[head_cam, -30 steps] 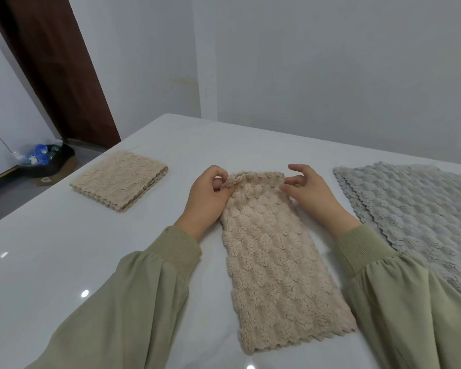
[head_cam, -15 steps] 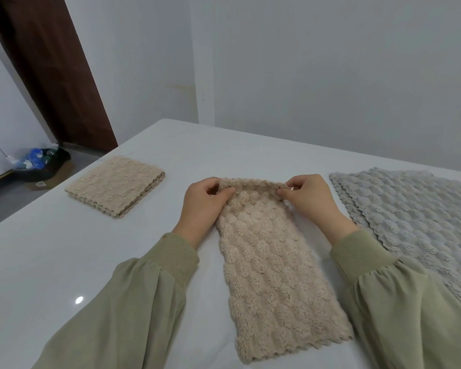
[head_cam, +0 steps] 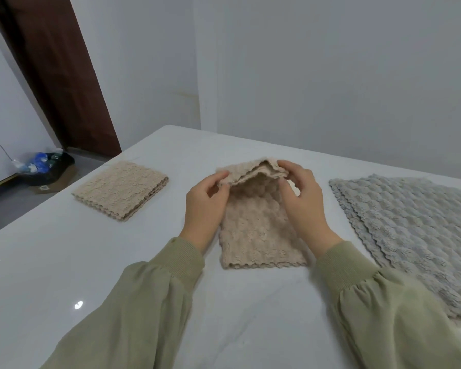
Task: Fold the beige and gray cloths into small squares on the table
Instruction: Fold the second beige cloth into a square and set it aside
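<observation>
**Writing and labels.** No brand is seen on any cloth. A small pale label (head_cam: pixel 43 188) is borne on the cardboard box (head_cam: pixel 57 179) on the floor at 10 o'clock; its print is too small to be read.

**Left hand** (head_cam: pixel 202 209). The fingers are curled, and the far left corner of the beige cloth (head_cam: pixel 253 230) is pinched between thumb and fingertips. An olive-green sleeve (head_cam: pixel 144 302) is worn to the wrist.

**Right hand** (head_cam: pixel 302 206). The fingers are bent over the far right corner of the same cloth, with the thumb set beneath, so the edge is gripped. A matching sleeve (head_cam: pixel 383 302) is worn.

**Beige cloth, in work.** It is placed at the centre of the white table (head_cam: pixel 64 262) as a narrow strip running from 12 to 6 o'clock. Its far end is raised off the surface between the two hands, with layered edges shown. Its near, scalloped end lies flat on the table.

**Folded beige cloth** (head_cam: pixel 121 191). It is laid flat at 9 o'clock of the strip, well apart from it, and touched by neither hand.

**Gray cloths** (head_cam: pixel 415 235). A flat stack is spread at 3 o'clock, near the right hand but apart from it, with scalloped edges stepped along its left side.

**Surroundings.** A bin lined with a black bag (head_cam: pixel 51 162) is set against the box, and blue items are seen inside. A dark brown door (head_cam: pixel 56 70) stands at 11 o'clock.
</observation>
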Action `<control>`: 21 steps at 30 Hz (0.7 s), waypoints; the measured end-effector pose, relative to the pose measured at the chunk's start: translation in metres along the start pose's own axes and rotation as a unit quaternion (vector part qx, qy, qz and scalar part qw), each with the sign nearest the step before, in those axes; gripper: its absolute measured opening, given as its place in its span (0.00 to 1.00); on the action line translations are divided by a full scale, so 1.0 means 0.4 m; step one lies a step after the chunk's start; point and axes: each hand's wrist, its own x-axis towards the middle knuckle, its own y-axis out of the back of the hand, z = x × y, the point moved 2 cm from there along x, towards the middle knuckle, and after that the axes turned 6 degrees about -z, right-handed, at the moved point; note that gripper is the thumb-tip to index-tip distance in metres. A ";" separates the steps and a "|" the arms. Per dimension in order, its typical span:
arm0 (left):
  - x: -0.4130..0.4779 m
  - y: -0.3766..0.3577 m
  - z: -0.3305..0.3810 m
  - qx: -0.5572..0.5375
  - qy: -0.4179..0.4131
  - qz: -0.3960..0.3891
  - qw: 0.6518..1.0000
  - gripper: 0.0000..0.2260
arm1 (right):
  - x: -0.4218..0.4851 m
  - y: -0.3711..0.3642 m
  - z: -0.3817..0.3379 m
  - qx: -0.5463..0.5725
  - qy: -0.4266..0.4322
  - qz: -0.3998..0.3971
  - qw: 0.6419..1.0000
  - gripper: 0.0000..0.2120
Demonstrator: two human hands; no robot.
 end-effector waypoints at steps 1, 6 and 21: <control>-0.003 -0.001 -0.009 -0.014 0.027 -0.011 0.999 0.09 | -0.004 -0.002 0.011 -0.028 -0.011 -0.016 0.999 0.10; -0.017 0.013 -0.007 -0.055 0.068 0.004 0.996 0.04 | -0.018 0.019 0.042 -0.038 -0.079 0.011 0.996 0.06; -0.150 0.048 -0.003 0.073 0.037 -0.080 0.993 0.13 | -0.180 0.045 -0.012 -0.018 -0.106 -0.016 0.994 0.14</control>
